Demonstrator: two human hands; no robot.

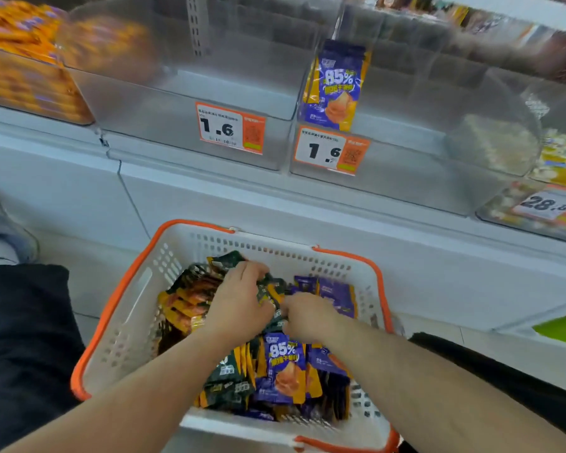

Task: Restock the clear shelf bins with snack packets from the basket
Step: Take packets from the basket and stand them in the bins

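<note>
Now | left hand (239,299), right hand (307,317) in basket (118,325) | both gripping dark packets (268,294)

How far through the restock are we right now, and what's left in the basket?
Barely started. One purple snack packet stands at the front of the right clear shelf bin; the middle clear bin looks empty. Both hands are in the white basket with orange rim: the left hand and right hand are gathering dark green packets. Many purple and green packets are still to shelve.
</note>
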